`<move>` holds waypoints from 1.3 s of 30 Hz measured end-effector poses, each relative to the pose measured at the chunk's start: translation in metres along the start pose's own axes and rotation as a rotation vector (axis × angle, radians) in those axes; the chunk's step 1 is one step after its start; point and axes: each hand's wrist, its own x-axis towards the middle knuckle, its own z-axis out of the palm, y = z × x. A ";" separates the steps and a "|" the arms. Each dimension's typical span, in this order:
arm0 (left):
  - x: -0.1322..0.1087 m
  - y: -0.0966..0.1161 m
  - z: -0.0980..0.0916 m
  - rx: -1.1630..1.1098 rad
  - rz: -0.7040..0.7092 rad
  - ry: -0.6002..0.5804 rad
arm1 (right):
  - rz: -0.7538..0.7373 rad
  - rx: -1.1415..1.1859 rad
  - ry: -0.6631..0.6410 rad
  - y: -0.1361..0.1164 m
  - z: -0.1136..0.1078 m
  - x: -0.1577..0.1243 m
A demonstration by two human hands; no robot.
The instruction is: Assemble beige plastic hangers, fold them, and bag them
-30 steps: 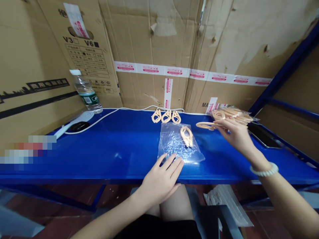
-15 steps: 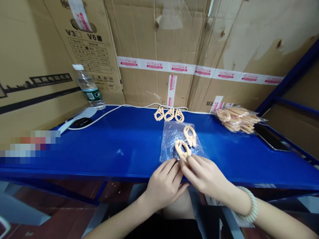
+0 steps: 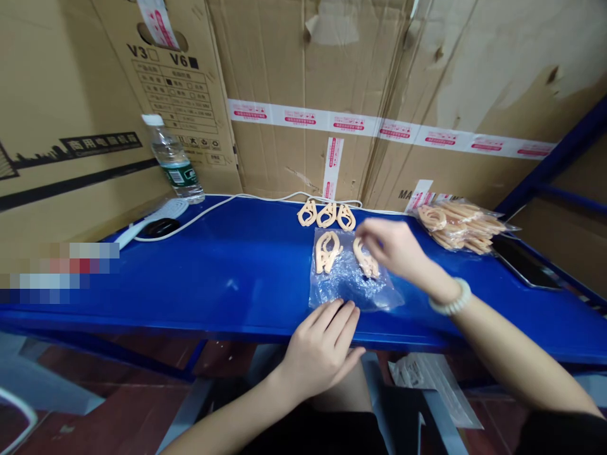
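A clear plastic bag (image 3: 348, 287) lies flat on the blue table (image 3: 237, 278). Inside it are two peach plastic clips, one on the left (image 3: 327, 250) and one on the right (image 3: 366, 260). My left hand (image 3: 322, 344) rests at the bag's near edge, fingers stretched flat on it. My right hand (image 3: 396, 249) hovers over the bag's right side, just above the right clip, fingers loosely curled and motion-blurred, with nothing seen in them. A row of three more clips (image 3: 327, 215) sits behind the bag.
A full packet of clips (image 3: 458, 225) lies at the right rear, with a dark phone (image 3: 524, 262) beside it. A water bottle (image 3: 174, 161), a white cable (image 3: 222, 205) and a white device (image 3: 152, 221) are at the left rear. Cardboard boxes (image 3: 303, 95) wall the back.
My right hand took a clip from the right, brought it to the bag's near edge, and the clip now lies inside the bag at the left. The right hand has moved up over the bag.
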 end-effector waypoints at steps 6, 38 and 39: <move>0.005 0.003 -0.006 -0.043 -0.056 0.058 | 0.101 -0.255 -0.360 0.106 0.052 0.057; 0.015 -0.045 -0.017 -0.187 -0.375 -0.208 | 0.107 -0.246 0.367 -0.014 -0.055 -0.093; 0.015 -0.045 -0.017 -0.184 -0.378 -0.212 | 0.064 -0.220 0.333 -0.030 -0.059 -0.096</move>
